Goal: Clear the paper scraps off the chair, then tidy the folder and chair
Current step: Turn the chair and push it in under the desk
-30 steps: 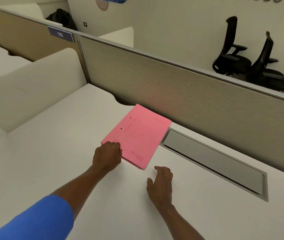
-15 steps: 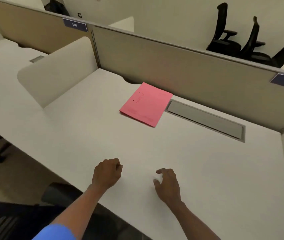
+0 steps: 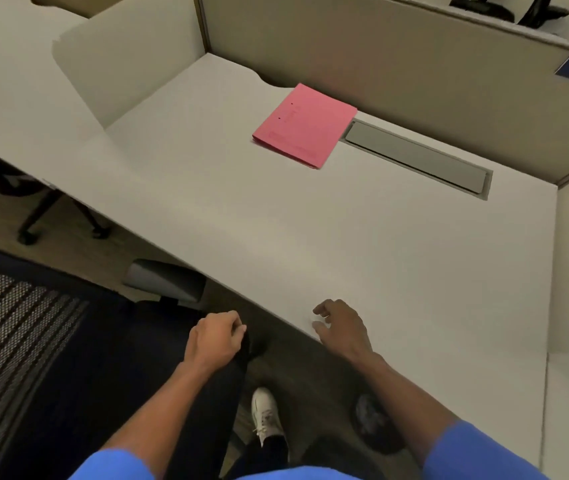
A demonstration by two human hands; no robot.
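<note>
A pink folder [image 3: 305, 124] lies closed and flat on the white desk [image 3: 362, 237], far back beside the grey cable hatch [image 3: 414, 157]. My left hand [image 3: 215, 339] hangs below the desk's front edge with its fingers curled into a loose fist, holding nothing that I can see. My right hand [image 3: 343, 327] hovers at the desk's front edge, fingers apart and empty. A dark office chair [image 3: 51, 341] with a striped mesh back stands at my lower left, its grey armrest [image 3: 167, 280] under the desk edge. No paper scraps are in view.
Beige partition panels [image 3: 397, 57] close the desk at the back and right. A curved white divider [image 3: 120, 64] stands at the left. Under the neighbouring desk is another chair's base [image 3: 54, 213]. My white shoe [image 3: 267, 415] is on the floor below.
My left hand has let go of the folder. Both hands have drawn back from it to the desk's front edge. The view has pulled away and tilted down, showing the chair and floor.
</note>
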